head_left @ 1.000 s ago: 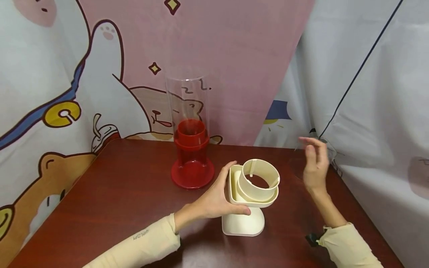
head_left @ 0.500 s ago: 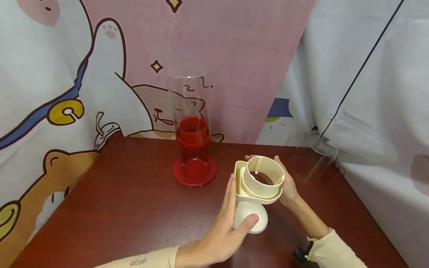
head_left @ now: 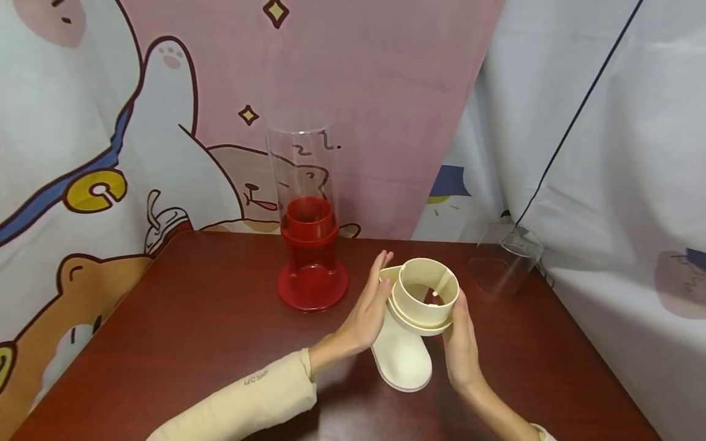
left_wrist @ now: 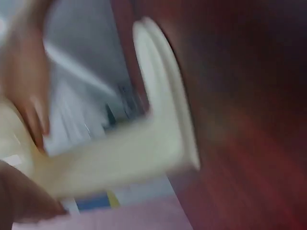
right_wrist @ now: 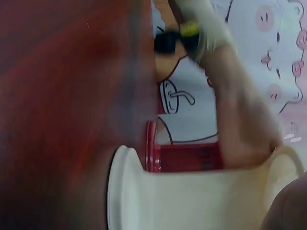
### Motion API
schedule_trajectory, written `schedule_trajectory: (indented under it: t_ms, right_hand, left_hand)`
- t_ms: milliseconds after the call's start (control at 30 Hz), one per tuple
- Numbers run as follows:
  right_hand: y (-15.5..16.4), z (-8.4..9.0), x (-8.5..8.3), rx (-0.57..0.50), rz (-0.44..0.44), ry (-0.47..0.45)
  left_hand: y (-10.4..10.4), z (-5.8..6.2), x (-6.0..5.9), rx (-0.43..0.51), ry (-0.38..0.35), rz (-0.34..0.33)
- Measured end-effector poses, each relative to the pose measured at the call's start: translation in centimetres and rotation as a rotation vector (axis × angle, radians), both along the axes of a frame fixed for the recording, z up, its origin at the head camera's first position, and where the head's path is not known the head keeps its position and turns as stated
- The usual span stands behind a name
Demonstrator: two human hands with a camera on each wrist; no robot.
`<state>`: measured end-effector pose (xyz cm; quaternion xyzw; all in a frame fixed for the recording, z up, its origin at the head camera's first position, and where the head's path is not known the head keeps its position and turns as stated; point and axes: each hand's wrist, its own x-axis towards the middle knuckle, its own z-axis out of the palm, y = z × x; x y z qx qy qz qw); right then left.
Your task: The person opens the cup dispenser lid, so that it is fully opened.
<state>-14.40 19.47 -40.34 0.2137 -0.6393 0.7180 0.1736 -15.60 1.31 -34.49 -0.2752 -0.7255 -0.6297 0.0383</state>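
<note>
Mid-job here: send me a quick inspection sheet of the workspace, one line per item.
Surface: glossy red-brown table.
Job's things: cream stand with a round ring on top, between the hands.
Clutter: red base with a clear tube upright on it, towards the back; clear container near the far right corner.
Hands: left hand against the stand's left side; right hand against the ring's right side.
Cables: dark line at right, possibly a cord.
Surroundings: cartoon-printed cloth behind.
</note>
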Motion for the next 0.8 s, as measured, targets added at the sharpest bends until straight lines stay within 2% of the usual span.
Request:
schedule_trajectory:
  t_ms: [67, 133, 200, 267, 367, 467, 533, 633, 800]
  right_hand:
    - [-0.9, 2.1, 1.8, 0.106, -0.085, -0.048]
    - [-1.2, 4.0, 2.8, 0.176, -0.155, -0.079]
    - [-1.1, 5.2, 2.6, 0.17, -0.189, -0.072]
    - [-1.0, 5.9, 1.7, 0.124, -0.2, -0.077]
    - [-1.3, 5.3, 0.3, 0.045, -0.192, -0.095]
    - [-2.1, 4.3, 0.2, -0.016, -0.221, -0.135]
    - [-2.5, 3.9, 0.6, -0.06, -0.25, -0.146]
    - [-2.8, 3.6, 0.8, -0.068, -0.298, -0.141]
    - [-2.8, 3.5, -0.3, -0.079, -0.35, -0.089]
  left_hand:
    - [0.0, -0.4, -0.7, -0.02, 0.018, -0.011]
    - [0.1, -1.3, -1.1, -0.018, 0.004, 0.028]
    - [0.4, -1.9, -0.9, -0.001, -0.041, 0.093]
    - [0.9, -2.3, -0.5, 0.03, -0.076, 0.147]
    - [1.7, -2.2, 0.4, 0.071, -0.108, 0.172]
    - [2.8, -2.6, 0.7, 0.094, -0.089, 0.178]
    - [3.3, -2.9, 0.4, 0.114, -0.066, 0.183]
    - [3.6, -3.2, 0.0, 0.147, -0.029, 0.195]
    - [4.3, -3.3, -1.1, 0.223, 0.019, 0.218]
